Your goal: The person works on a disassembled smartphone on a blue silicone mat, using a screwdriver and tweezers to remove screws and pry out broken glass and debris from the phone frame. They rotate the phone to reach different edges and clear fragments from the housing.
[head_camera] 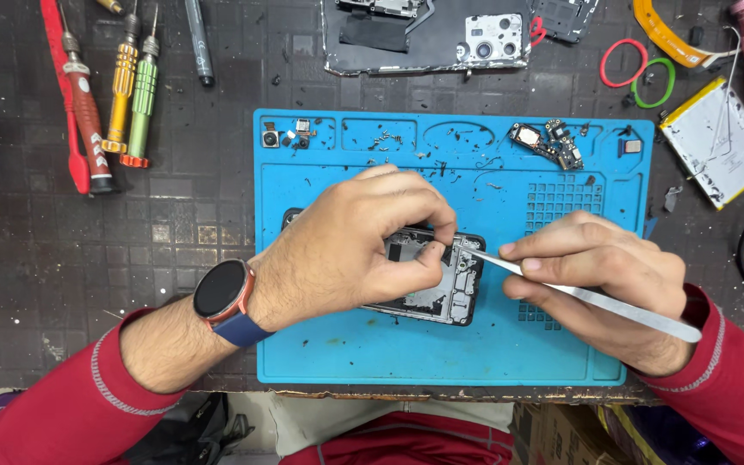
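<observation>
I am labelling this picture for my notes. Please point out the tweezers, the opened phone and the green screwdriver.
tweezers (592, 297), head view, on the middle of the metal blades.
opened phone (441, 293), head view, on its exposed inner frame.
green screwdriver (144, 99), head view, on the green handle.

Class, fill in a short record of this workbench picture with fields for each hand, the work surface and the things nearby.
Left hand: left hand, smartwatch on its wrist, pinching at the opened black phone body
Right hand: right hand gripping silver metal tweezers, tips at the phone's upper right edge
Surface: blue rubber repair mat on a dark tiled bench
Mat tray: small loose parts and a circuit piece
Left of mat: red, yellow and green screwdrivers
Right of mat: flat battery with yellow edges
</observation>
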Demonstrator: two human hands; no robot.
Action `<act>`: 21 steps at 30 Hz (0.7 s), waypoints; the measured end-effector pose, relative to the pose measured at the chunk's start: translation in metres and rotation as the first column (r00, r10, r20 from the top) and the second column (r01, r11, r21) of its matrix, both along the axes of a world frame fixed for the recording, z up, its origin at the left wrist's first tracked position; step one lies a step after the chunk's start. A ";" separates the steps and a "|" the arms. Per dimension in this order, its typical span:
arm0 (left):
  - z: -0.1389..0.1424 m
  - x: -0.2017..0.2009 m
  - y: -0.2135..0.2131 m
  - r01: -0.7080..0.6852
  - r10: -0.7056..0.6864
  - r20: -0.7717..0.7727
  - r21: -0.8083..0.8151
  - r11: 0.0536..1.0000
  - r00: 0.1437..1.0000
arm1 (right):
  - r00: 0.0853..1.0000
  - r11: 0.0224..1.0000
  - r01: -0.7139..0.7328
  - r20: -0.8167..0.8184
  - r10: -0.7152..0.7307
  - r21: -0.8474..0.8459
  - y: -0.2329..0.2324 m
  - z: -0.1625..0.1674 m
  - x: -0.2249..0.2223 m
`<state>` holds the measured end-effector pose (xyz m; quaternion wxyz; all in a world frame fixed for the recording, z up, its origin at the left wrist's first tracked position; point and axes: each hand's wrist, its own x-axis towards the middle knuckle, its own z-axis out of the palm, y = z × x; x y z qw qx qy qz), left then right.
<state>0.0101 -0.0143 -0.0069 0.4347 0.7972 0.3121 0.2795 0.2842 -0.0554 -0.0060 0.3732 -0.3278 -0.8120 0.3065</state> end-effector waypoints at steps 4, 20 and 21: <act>0.002 0.000 -0.002 -0.022 0.022 0.002 -0.005 1.000 1.000 | 1.000 0.999 0.013 -0.027 -0.014 -0.037 -0.002 -0.001 0.002; 0.008 0.000 -0.006 -0.081 0.084 0.086 -0.034 0.996 0.993 | 0.925 0.888 -0.329 0.299 0.235 0.322 0.002 0.003 -0.005; 0.009 -0.001 -0.006 -0.087 0.090 0.088 -0.037 0.995 0.992 | 0.909 0.884 -0.344 0.350 0.228 0.317 0.002 0.004 -0.007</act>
